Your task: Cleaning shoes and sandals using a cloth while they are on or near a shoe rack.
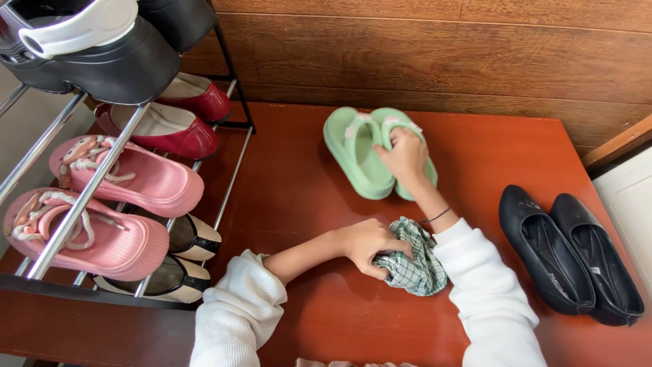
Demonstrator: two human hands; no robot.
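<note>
My left hand (365, 246) is closed on a green-and-white checked cloth (414, 264) that rests bunched on the red-brown floor (299, 183). My right hand (405, 156) reaches forward and grips a pair of light green slippers (358, 155), fingers over the right slipper's strap. The two slippers lie side by side, toes toward me, near the wooden wall. Both arms wear white sleeves pushed up.
A metal shoe rack (81, 197) stands at left with pink slippers (129, 177), red flats (170, 132), black-and-cream flats (187, 238) and dark clogs (95, 61) on top. A pair of black flats (567, 251) lies at right. The wooden wall (441, 54) runs behind.
</note>
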